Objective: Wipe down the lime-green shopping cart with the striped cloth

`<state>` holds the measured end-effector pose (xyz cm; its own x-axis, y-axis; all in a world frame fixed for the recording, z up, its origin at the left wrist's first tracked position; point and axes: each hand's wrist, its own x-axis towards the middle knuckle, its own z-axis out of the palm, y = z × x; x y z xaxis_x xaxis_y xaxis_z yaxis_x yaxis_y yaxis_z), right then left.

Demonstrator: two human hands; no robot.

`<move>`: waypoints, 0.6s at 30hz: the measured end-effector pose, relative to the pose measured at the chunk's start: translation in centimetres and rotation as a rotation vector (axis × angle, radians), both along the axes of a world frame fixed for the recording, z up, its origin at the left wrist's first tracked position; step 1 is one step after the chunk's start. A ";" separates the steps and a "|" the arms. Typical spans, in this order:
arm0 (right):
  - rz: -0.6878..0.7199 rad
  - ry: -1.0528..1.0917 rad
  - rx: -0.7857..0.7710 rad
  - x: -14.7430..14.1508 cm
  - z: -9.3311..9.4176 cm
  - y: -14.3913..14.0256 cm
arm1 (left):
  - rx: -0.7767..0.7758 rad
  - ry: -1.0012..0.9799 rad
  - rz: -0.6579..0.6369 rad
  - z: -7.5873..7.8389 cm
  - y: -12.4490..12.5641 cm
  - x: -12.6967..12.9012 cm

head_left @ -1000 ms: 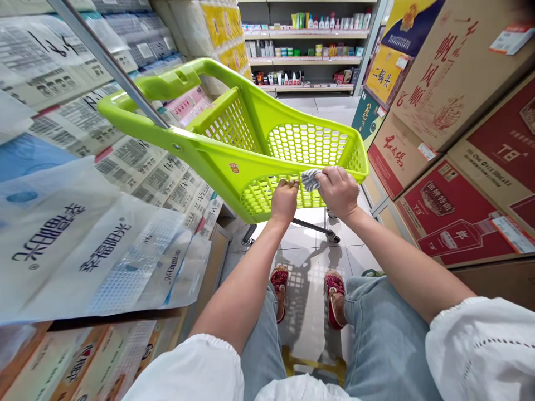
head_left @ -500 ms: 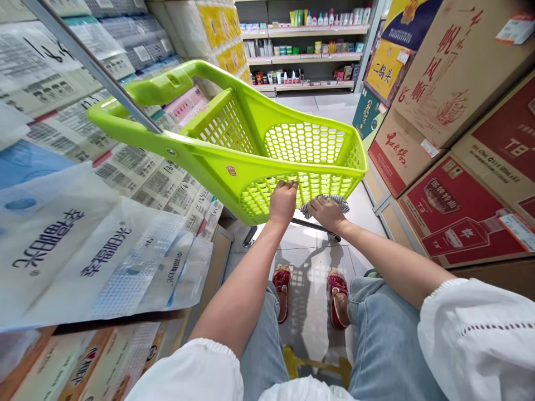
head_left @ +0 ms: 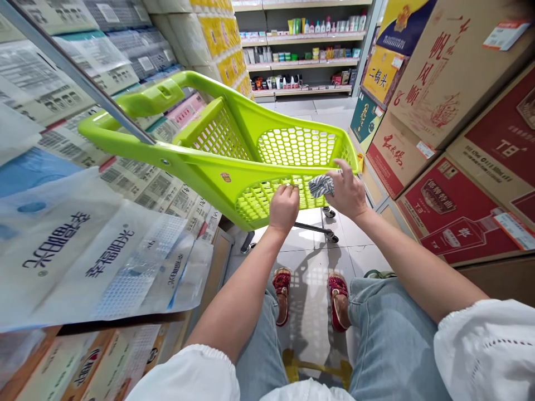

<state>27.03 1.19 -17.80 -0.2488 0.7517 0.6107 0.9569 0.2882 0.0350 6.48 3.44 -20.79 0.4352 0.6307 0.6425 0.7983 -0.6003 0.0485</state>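
A lime-green shopping cart [head_left: 196,161] stands crosswise before me, with its basket pointing right and its handle to the left. My left hand [head_left: 284,208] is closed on the lattice of the near side wall, its fingertips hooked at the holes. At the front right corner, my right hand [head_left: 349,192] holds a black-and-white striped cloth [head_left: 320,186] against the side, just under the top rim. The thumb side of that hand is partly hidden, and some of its fingers are raised. Inside the basket, no goods show.
Stacked tissue packs [head_left: 146,184] and a plastic-wrapped pack [head_left: 112,250] crowd the left side. Liquor cartons [head_left: 451,206] rise on the right. Shelves of bottles [head_left: 309,39] stand behind the cart. Part of a yellow stool [head_left: 317,366] shows between my legs.
My right hand has moved up and right with the cloth, from the lower lattice to near the top rim. The left hand keeps its grip. The cart appears slightly further left.
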 end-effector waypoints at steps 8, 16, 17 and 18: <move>-0.066 0.126 -0.079 -0.2 0.5 0.1 | -0.045 0.027 -0.151 -1.1 0.9 2.6; -0.107 0.267 -0.041 -0.9 0.5 -1.7 | -0.041 0.067 -0.207 -1.5 1.0 2.2; -0.108 0.275 -0.040 -1.0 0.4 -1.8 | -0.034 0.068 -0.202 -1.5 0.9 2.3; -0.109 0.281 -0.040 -1.0 0.4 -1.9 | -0.026 0.069 -0.192 -1.4 0.8 2.4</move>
<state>26.02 -0.69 -17.45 0.0094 0.7895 0.6137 0.9529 0.1790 -0.2447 8.90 4.24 -22.23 0.5916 0.5478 0.5915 0.6710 -0.7413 0.0154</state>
